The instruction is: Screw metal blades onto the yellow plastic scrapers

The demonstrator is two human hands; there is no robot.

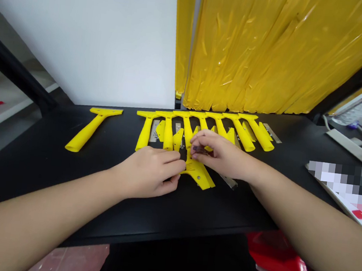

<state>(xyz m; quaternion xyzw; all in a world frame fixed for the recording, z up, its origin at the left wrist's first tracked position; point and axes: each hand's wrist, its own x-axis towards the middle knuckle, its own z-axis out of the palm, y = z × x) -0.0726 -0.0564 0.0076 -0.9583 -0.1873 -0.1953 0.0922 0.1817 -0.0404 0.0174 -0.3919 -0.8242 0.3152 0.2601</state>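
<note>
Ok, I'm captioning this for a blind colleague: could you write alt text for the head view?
A person's left-hand grip holds a flared yellow tool at a black table; the right-hand grip is curled close by, any contents unclear. Beyond lie a row of yellow handles and metal blades, with one separate yellow handle at left.

Inspector: Rear boundary?
Recorder: Panel [114, 35] at left, sheeting [260, 53] at right, both behind the table [32, 161].
Inspector: On the table?
Recorder: One lone scraper [91, 129] at left. Well apart to its right, a row of scrapers [187, 127] along the back, metal plates [154, 128] among them.
Inspector: Before the row?
Recorder: A front scraper [200, 175], between left hand [153, 171] and right hand [220, 153]. A metal strip [229, 182] lies to its right, partly under the right hand.
</note>
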